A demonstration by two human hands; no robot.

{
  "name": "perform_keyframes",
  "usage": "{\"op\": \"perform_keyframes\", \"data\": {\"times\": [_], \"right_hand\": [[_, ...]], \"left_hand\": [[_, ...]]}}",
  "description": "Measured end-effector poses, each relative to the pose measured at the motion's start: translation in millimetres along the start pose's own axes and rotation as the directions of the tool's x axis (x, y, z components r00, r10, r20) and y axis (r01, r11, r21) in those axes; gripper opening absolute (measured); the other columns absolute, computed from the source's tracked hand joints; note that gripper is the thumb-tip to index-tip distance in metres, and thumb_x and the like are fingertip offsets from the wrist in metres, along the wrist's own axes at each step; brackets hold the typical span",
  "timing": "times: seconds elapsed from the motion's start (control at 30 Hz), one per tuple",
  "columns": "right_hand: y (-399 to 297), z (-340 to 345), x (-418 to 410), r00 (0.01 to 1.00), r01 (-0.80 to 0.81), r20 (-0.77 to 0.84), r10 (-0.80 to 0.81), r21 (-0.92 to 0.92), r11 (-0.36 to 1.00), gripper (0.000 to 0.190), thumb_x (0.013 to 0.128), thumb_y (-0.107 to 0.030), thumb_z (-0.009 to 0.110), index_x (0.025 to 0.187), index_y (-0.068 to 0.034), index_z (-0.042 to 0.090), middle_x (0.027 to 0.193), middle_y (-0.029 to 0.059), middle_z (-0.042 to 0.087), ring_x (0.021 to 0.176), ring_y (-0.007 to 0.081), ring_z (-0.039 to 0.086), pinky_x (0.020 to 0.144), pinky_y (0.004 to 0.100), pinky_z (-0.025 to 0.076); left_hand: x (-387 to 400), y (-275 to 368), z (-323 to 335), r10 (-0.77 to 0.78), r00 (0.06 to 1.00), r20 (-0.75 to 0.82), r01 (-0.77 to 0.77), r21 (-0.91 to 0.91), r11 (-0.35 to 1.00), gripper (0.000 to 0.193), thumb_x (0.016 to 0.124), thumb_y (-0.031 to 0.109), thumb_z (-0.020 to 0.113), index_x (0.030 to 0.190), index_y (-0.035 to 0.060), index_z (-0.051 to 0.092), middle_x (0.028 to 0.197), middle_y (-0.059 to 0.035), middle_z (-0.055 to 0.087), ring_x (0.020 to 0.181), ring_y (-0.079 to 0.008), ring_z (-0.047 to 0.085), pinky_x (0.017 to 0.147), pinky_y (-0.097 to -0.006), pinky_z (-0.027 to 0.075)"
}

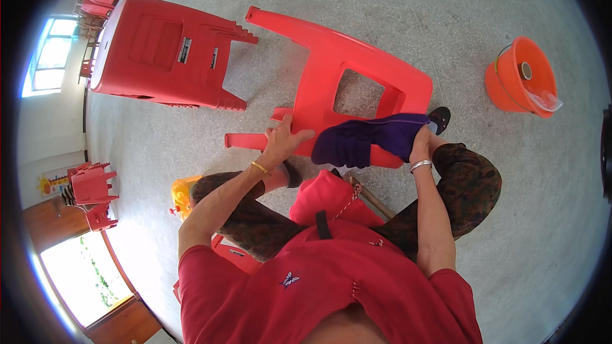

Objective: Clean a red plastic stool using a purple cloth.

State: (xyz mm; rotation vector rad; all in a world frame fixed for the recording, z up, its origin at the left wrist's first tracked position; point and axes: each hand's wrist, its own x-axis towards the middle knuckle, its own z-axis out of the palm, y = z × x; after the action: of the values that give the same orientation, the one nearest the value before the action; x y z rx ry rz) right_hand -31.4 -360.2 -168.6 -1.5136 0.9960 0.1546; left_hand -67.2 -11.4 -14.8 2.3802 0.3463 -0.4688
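A red plastic stool (321, 74) lies on its side on the floor before me, its legs towards the left. My left hand (286, 141) rests against its lower side near the legs, thumb and fingers spread. A dark purple cloth (356, 141) drapes over the near side of the stool's seat end. My right hand (420, 144) grips the right end of this cloth by the stool's near right corner. Between my knees is a bright pink-red cloth or bag (318, 196) with a twisted red-and-white cord.
A stack of red plastic stools (158, 57) stands at the left. An orange bucket (497, 86) at the right holds a round object and clear plastic. A yellow plastic bag (181, 193) is beside my left knee. More red stools (91, 186) stand by the far left wall.
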Motion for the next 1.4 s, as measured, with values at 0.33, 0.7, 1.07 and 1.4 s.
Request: {"op": "perform_keyframes", "data": {"times": [0.33, 0.7, 1.07, 1.4], "right_hand": [[18.4, 26.8, 21.0, 0.999, 0.008, -0.049, -0.006, 0.049, 0.999, 0.050, 0.100, -0.029, 0.033, 0.112, 0.013, 0.059, 0.115, 0.0257, 0.064, 0.102, 0.0352, 0.062, 0.089, 0.0400, 0.045], [-71.5, 5.2, -10.7, 0.981, -0.144, 0.195, 0.004, 0.707, 0.692, 0.036, 0.097, -0.025, 0.046, 0.119, 0.000, 0.060, 0.121, 0.0141, 0.063, 0.111, 0.0243, 0.062, 0.099, 0.0363, 0.049], [-44.8, 17.8, 3.0, 0.988, -0.115, 0.152, 0.012, 0.691, 0.713, 0.030, 0.096, -0.027, 0.051, 0.115, -0.005, 0.061, 0.119, 0.0057, 0.062, 0.115, 0.0179, 0.054, 0.103, 0.0311, 0.038], [-86.5, -12.3, -39.4, 0.970, 0.011, 0.150, -0.193, 0.762, 0.648, 0.037, 0.101, -0.026, 0.042, 0.122, -0.001, 0.057, 0.126, 0.0105, 0.060, 0.119, 0.0237, 0.055, 0.107, 0.0373, 0.039]], "left_hand": [[116.3, 46.0, 4.3, -0.294, 0.934, -0.205, 0.208, -0.358, 0.910, 0.069, 0.078, 0.050, 0.068, 0.125, 0.0007, 0.059, 0.119, -0.0200, 0.064, 0.117, -0.0329, 0.056, 0.106, -0.0413, 0.033], [113.5, 81.1, 3.0, -0.081, 0.931, -0.356, -0.190, -0.660, 0.727, 0.051, 0.086, 0.043, 0.062, 0.113, -0.0006, 0.067, 0.106, -0.0103, 0.066, 0.099, -0.0165, 0.055, 0.092, -0.0333, 0.042], [92.8, -16.3, 73.3, 0.002, 0.932, -0.363, -0.270, -0.689, 0.673, 0.038, 0.082, 0.030, 0.073, 0.097, -0.0026, 0.060, 0.085, -0.0068, 0.066, 0.086, -0.0173, 0.059, 0.080, -0.0337, 0.046], [34.3, 13.4, 70.9, -0.099, 0.945, -0.312, -0.209, -0.808, 0.551, 0.075, 0.074, 0.023, 0.080, 0.131, -0.0040, 0.040, 0.127, -0.0182, 0.054, 0.115, -0.0265, 0.056, 0.099, -0.0371, 0.043]]}}
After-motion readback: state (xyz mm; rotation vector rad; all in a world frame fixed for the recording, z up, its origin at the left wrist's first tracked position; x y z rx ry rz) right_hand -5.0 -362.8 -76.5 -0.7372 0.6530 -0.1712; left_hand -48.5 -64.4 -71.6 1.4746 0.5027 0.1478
